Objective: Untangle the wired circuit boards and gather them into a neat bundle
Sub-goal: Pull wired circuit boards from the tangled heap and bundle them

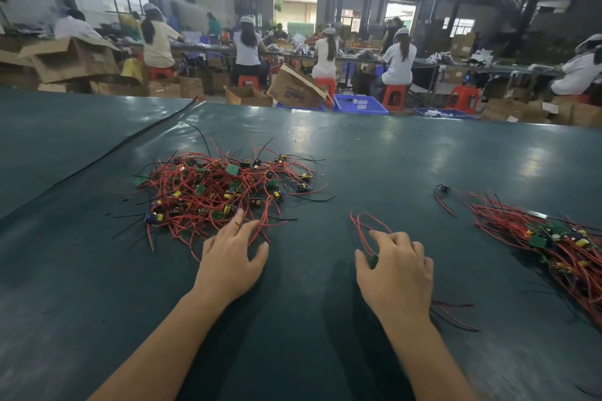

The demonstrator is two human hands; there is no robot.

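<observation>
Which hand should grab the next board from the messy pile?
Probably the left hand: its fingers already touch the tangled pile. The right hand covers a separate board.

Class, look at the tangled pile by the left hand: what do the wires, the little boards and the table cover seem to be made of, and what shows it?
Wires: thin and flexible, probably plastic-insulated, in glossy red and black; they curl and loop freely.
Boards: flat, stiff green pieces, likely laminate circuit board, carrying yellow and blue parts.
Table cover: dark green sheet, probably vinyl or rubber; its smooth surface mirrors the ceiling lamps.
</observation>
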